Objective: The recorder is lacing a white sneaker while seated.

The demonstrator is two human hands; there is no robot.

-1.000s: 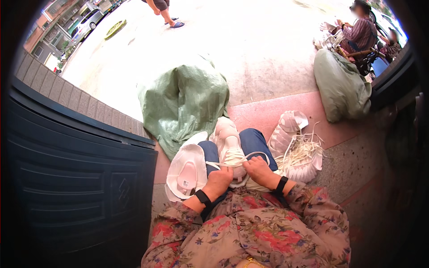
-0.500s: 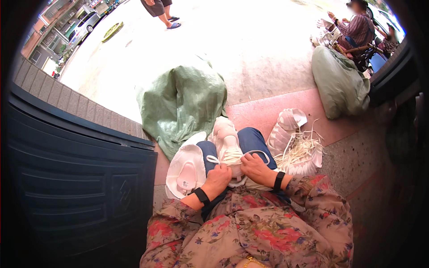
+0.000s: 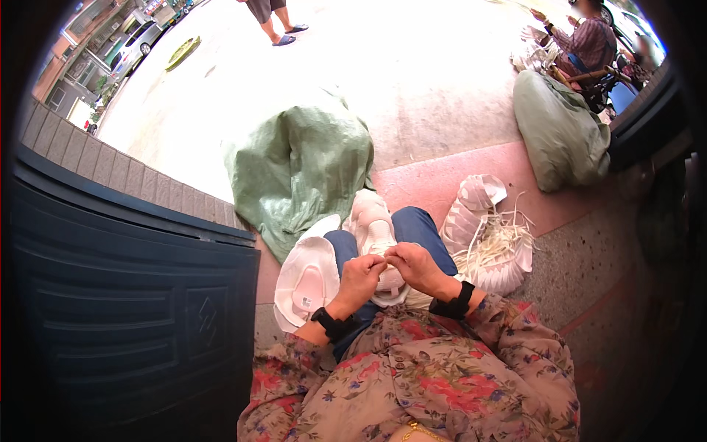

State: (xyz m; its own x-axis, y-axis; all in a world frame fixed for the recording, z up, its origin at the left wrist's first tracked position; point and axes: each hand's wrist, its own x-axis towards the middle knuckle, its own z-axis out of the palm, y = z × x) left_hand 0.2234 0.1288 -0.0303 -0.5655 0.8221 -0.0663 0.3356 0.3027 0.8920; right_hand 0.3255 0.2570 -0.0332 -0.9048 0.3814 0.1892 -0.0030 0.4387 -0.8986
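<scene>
"What's closest?"

"A brown long-sleeved shirt [image 3: 412,368] printed with red flowers. At its cuffs, a black strap circles each wrist."

"And the hands?"

"The left hand [image 3: 359,282] and right hand [image 3: 418,265] meet tip to tip, fingers curled in and nearly closed, each pinching a thin cream-white lace [image 3: 375,249]. The fingers hide most of it."

"Where's the shoe?"

"That white, mesh-like shoe [image 3: 378,230] sits right under them, between two knees in blue trousers [image 3: 425,234], toe pointing away."

"Anything beside the knees?"

"On the left, an open white shoe piece [image 3: 285,295] with a pale pink lining; on the right, a heap of ribbed white shoe pieces [image 3: 509,274] with loose laces spilling over it. A dark blue panelled door [image 3: 110,295] stands further left."

"Beyond that?"

"A crumpled green woven sack [image 3: 302,166] just past the shoe, and a bulging grey-green sack [image 3: 557,132] off to the right. Farther out, a seated person in a striped shirt [image 3: 591,46], someone standing in blue sandals [image 3: 283,40], and a silver car [image 3: 138,41]."
</scene>
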